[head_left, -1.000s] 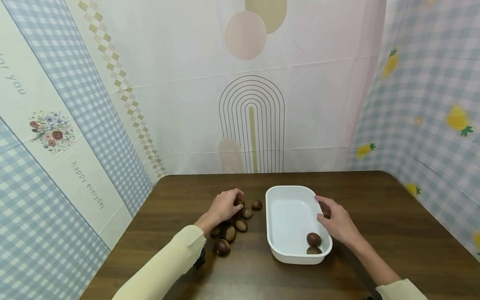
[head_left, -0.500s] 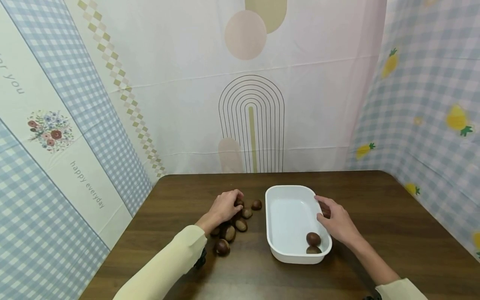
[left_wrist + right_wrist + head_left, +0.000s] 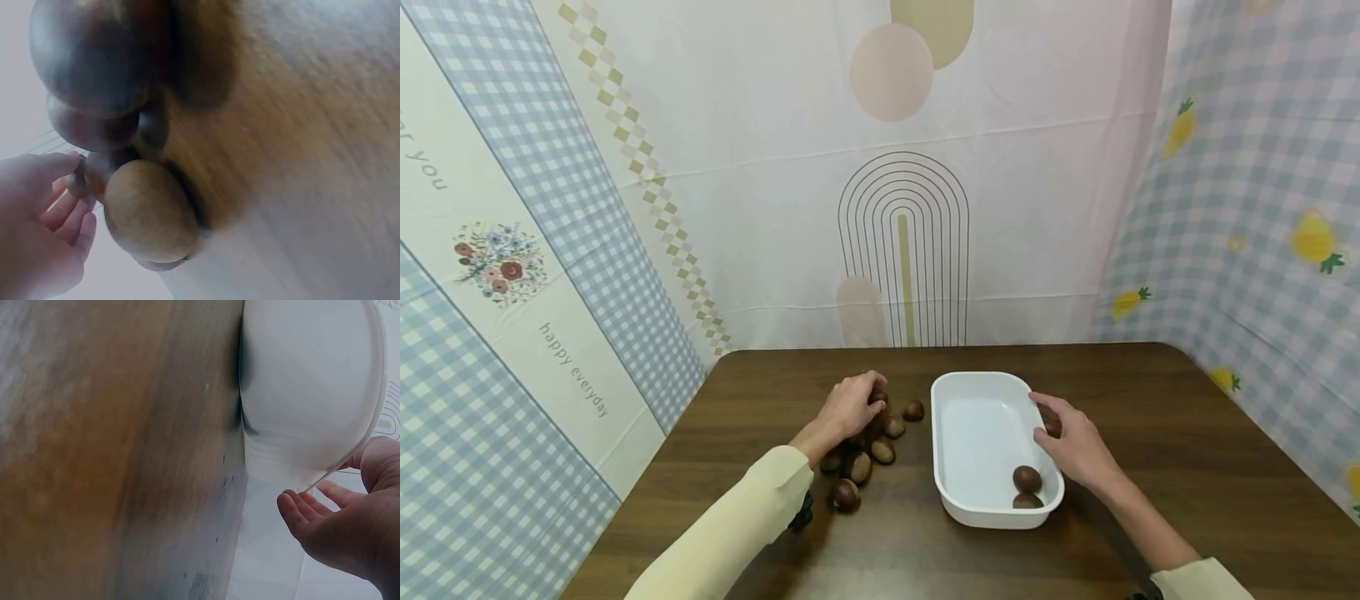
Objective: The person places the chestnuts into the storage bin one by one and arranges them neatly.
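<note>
Several brown chestnuts (image 3: 859, 467) with paler tan patches lie in a loose group on the left of the table. Over the far part of that group, my left hand (image 3: 848, 407) pinches one dark chestnut (image 3: 78, 181) between thumb and fingers. To the right stands a white rectangular tub (image 3: 985, 433) with rounded corners. Inside its near right corner sit two chestnuts (image 3: 1027, 478), one partly hidden by the near wall. My right hand (image 3: 1078, 442) holds the tub's right rim, its fingers and thumb curved at the edge.
The table (image 3: 910, 558) is dark wood grain. A single chestnut (image 3: 913, 410) lies between the group and the tub. Patterned cloths (image 3: 760, 242) hang behind and at both sides of the table.
My left hand has shifted very slightly farther from me over the group. The right hand and the tub stay in place.
</note>
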Motion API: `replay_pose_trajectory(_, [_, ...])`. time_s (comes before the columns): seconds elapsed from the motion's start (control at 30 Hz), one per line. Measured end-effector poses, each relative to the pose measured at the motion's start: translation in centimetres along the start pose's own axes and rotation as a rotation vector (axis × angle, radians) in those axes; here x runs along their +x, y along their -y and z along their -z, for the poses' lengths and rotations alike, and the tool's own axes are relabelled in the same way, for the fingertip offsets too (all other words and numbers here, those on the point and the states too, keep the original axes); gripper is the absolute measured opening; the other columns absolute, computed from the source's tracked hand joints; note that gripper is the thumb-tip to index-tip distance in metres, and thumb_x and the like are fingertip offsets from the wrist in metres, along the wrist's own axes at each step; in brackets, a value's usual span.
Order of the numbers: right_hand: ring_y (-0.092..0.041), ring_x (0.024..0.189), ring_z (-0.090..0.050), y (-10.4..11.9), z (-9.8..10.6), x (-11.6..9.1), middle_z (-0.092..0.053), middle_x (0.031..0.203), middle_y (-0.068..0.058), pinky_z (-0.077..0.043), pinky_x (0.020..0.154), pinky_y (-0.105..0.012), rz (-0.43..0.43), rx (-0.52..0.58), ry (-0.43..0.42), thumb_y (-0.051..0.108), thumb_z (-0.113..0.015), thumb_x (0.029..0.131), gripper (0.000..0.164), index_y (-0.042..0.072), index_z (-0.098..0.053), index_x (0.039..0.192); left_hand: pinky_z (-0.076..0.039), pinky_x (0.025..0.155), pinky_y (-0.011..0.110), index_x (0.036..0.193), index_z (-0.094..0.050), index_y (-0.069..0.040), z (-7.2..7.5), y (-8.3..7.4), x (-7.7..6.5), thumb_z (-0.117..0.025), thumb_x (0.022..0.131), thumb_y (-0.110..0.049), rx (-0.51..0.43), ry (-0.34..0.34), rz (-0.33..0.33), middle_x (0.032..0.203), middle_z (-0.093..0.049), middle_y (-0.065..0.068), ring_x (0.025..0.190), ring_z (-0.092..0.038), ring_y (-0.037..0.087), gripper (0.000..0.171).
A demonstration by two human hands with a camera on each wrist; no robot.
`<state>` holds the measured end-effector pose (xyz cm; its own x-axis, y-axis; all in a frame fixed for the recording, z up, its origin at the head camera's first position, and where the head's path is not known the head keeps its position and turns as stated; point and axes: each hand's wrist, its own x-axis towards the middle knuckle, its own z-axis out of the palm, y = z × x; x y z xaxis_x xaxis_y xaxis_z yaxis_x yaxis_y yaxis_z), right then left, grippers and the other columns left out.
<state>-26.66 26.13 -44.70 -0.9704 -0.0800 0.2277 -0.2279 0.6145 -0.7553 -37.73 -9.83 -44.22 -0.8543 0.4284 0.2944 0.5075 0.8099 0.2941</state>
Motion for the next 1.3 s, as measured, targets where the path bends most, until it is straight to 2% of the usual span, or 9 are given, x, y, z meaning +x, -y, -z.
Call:
replay_pose_trajectory(0.3, [-0.052, 0.128, -0.059, -0.7, 0.3, 1.0, -0.051, 0.147, -0.039, -0.053, 0.102, -0.061, 0.014, 0.004, 0.011, 0.000, -0.063, 0.102, 0.055, -0.010, -0.045, 0.153, -0.057, 0.098, 0.045, 0.130, -0.068, -0.008, 0.3, -1.1, 1.1, -0.076, 0.101, -0.017, -0.013, -0.024, 0.013, 0.125, -0.073, 0.008, 0.113, -0.070, 0.025, 0.032])
replay_pose_trajectory(0.5, [-0.052, 0.128, -0.059, -0.4, 0.1, 0.5, -0.051, 0.147, -0.038, -0.053, 0.102, -0.061, 0.008, -0.001, 0.003, 0.000, -0.063, 0.102, 0.055, -0.010, -0.045, 0.153, -0.057, 0.096, 0.044, 0.128, -0.068, -0.007, 0.7, -2.0, 1.3, -0.076, 0.101, -0.016, -0.045, -0.076, -0.027, 0.121, -0.073, 0.007, 0.109, -0.071, 0.024, 0.029])
replay_pose_trajectory(0.8, [-0.052, 0.129, -0.058, 0.0, -0.2, -0.2, -0.051, 0.148, -0.038, -0.052, 0.102, -0.061, -0.006, -0.003, -0.001, 0.000, -0.063, 0.102, 0.056, -0.009, -0.045, 0.154, -0.056, 0.096, 0.044, 0.131, -0.068, -0.007, 1.6, -4.7, 1.4, -0.076, 0.101, -0.014, -0.173, -0.103, -0.080, 0.119, -0.074, 0.006, 0.107, -0.071, 0.023, 0.032])
replay_pose_trajectory(1.0, [-0.052, 0.129, -0.058, 0.5, -0.7, -1.2, -0.051, 0.148, -0.037, -0.052, 0.103, -0.061, -0.025, -0.001, -0.012, 0.000, -0.061, 0.102, 0.055, -0.008, -0.045, 0.154, -0.056, 0.093, 0.038, 0.133, -0.067, -0.009, 1.6, -7.0, 0.8, -0.074, 0.103, -0.017, -0.222, -0.051, -0.124, 0.120, -0.073, 0.003, 0.104, -0.069, 0.020, 0.032])
replay_pose_trajectory(1.3, [-0.052, 0.128, -0.059, 1.4, -1.3, -2.5, -0.051, 0.147, -0.038, -0.052, 0.102, -0.061, -0.028, -0.002, -0.031, 0.000, -0.063, 0.102, 0.056, -0.010, -0.044, 0.153, -0.054, 0.098, 0.032, 0.135, -0.067, -0.011, 1.1, -9.6, -0.3, -0.074, 0.103, -0.021, -0.210, 0.022, -0.217, 0.126, -0.074, 0.000, 0.112, -0.069, 0.012, 0.034])
